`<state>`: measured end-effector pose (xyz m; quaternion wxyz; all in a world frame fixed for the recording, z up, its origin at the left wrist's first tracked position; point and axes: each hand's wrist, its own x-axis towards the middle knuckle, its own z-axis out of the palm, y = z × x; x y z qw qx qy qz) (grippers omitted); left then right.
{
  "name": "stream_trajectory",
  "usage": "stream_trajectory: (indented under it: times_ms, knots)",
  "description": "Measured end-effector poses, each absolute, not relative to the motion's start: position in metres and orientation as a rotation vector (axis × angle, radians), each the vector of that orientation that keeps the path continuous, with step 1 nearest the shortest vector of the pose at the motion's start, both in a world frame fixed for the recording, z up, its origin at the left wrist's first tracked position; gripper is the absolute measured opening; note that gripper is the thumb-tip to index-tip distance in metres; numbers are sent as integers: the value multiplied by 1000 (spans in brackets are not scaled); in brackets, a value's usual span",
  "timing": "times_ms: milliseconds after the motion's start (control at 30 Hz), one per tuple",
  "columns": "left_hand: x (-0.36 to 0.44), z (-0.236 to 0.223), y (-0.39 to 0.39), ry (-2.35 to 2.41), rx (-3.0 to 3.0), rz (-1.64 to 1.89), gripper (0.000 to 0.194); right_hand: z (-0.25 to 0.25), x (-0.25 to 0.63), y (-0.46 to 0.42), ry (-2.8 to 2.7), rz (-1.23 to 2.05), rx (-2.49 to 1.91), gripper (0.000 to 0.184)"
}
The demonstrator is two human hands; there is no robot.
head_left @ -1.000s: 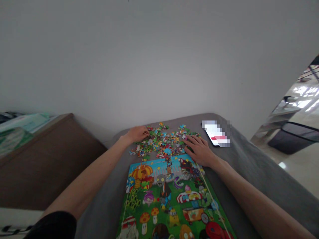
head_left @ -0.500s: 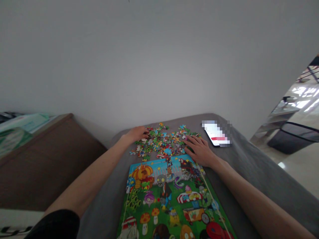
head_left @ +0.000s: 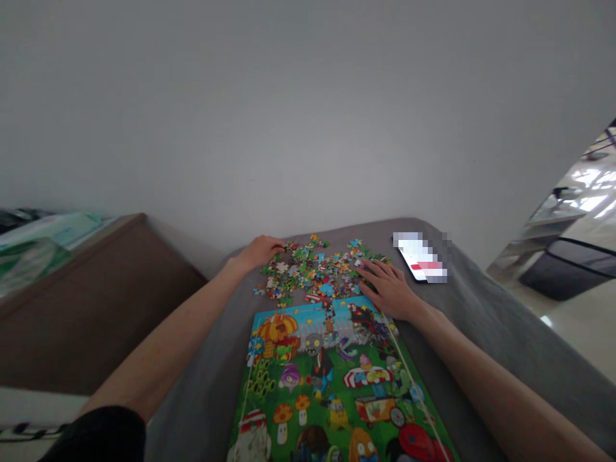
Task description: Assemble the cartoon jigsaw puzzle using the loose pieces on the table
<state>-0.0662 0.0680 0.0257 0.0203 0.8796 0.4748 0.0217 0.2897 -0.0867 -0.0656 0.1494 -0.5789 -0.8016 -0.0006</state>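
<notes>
Our view has dipped a little, so the picture board (head_left: 327,378) rides higher in the frame, and the left hand (head_left: 260,252) has shifted along the near left edge of the jigsaw pieces (head_left: 312,269). Its fingers lie close together and slightly curled, with the tips at the heap's edge. We cannot tell at this blur whether they pinch a piece. The right hand (head_left: 385,289) lies palm down with its fingers spread, the fingertips on the right side of the heap and the heel of the hand just above the board's upper right corner.

The loose pieces sit in a wide, flat scatter on grey fabric (head_left: 481,333), directly beyond the board and touching its top edge. This placement seems to keep the colourful cartoon picture and the pieces within easy reach of both hands. Nothing stands between the hands and the heap.

A smartphone (head_left: 421,256), its screen pixelated, lies just beyond the right hand, near enough for those fingers to brush it if they stray. To the left, a brown padded panel (head_left: 96,301) borders the fabric, with green packaging (head_left: 33,256) beyond it. A black sleeve (head_left: 96,436) covers the upper left arm.
</notes>
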Motion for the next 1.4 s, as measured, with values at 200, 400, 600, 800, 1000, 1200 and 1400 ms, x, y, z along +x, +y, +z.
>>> stream_trajectory:
  times_ms: [200, 400, 600, 800, 1000, 1200, 1400]
  knots:
    - [-69, 25, 73, 1423, 2625, 102, 32, -67, 291, -87, -2310, -32, -1667, 48]
    - [-90, 18, 72, 1430, 2570, -20, 35, -69, 291, -88, -2297, -62, -1655, 47]
    - [-100, 23, 57, 1525, 2624, -48, 39, -69, 291, -87, -2296, -55, -1652, 46]
    - [-74, 16, 39, 1196, 2739, -123, 37, -68, 291, -88, -2302, -58, -1639, 46]
    - [-65, 15, 52, 1207, 2699, -169, 22, -67, 291, -88, -2308, -41, -1656, 47]
    - [-62, 28, 48, 1286, 2713, -82, 26, -67, 291, -88, -2293, -40, -1642, 47]
    - [-64, 22, 26, 1273, 2795, -238, 34, -68, 292, -87, -2289, -48, -1631, 46]
